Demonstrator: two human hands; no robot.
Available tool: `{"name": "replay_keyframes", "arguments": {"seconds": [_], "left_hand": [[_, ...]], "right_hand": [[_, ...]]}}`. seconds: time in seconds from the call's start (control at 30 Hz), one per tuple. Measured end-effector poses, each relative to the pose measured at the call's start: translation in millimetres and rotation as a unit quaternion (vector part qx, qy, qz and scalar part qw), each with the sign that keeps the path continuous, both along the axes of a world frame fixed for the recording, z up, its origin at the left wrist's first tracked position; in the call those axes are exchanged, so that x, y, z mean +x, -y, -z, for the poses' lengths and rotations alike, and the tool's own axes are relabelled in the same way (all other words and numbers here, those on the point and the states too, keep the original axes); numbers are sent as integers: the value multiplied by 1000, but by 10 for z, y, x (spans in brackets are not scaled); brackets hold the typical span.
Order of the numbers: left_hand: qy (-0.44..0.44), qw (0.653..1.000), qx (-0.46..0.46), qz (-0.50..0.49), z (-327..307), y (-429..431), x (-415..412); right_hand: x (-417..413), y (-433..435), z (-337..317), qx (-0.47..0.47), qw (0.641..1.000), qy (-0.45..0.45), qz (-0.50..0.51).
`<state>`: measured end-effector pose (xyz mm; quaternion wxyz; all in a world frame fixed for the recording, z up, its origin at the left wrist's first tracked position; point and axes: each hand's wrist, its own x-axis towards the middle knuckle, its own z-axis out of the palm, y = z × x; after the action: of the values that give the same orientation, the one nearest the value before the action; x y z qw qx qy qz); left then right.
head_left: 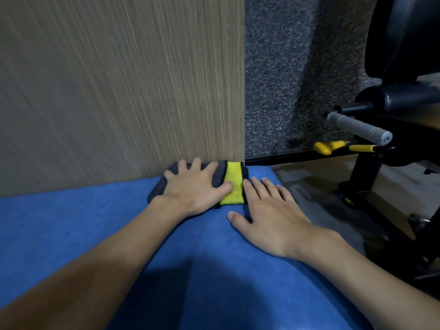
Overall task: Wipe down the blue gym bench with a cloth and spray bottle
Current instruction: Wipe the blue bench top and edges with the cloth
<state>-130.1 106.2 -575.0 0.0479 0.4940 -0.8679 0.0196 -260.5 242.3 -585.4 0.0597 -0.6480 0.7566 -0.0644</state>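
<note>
- Far left: a tall wood-grain beige panel [107, 91] stands upright against the far edge of the bench; the cloth is pushed right up to its foot.
- Near left and centre: the padded blue gym bench [83, 222] fills the lower view, with both forearms reaching over it.
- Centre, far end: the left hand [197, 189] lies flat on the folded dark-grey cloth with a yellow stripe [234, 184], fingers spread and straight, palm pressing down; nothing is pinched; the thumb reaches onto the yellow band.
- Just right of it: the right hand [273, 217] rests flat on the bare blue pad, fingers spread and relaxed, forefinger tip at the cloth's right edge (touching or just short of it, I cannot tell).
- Far right: a speckled grey carpeted wall [285, 79], then a black exercise machine [404, 55] with a ribbed grey metal handle [357, 126] and a yellow plastic knob [323, 147] below it.
- No spray bottle is in view.
- Risks, as I judge them: since the cloth is only pressed, a fast stroke could let the folds slide apart or bunch under the palm; wiping hard toward the panel could jam the fingertips against it; a sweep to the right could carry the cloth off the bench's corner, near the protruding handle.
</note>
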Motion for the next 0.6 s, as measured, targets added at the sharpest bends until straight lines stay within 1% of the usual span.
{"name": "replay_keyframes", "arguments": {"seconds": [0.17, 0.37, 0.53, 0.6], "left_hand": [[-8, 1000, -13, 15, 58, 122, 127], [-17, 999, -9, 30, 81, 277, 493], [-13, 1000, -9, -1, 48, 430, 1049], [-7, 1000, -10, -12, 40, 432, 1138]], "right_hand": [[37, 51, -96, 39, 999, -6, 14], [370, 243, -242, -2, 1000, 11, -4], [613, 359, -215, 13, 1000, -6, -6], [652, 319, -157, 20, 1000, -5, -3]]}}
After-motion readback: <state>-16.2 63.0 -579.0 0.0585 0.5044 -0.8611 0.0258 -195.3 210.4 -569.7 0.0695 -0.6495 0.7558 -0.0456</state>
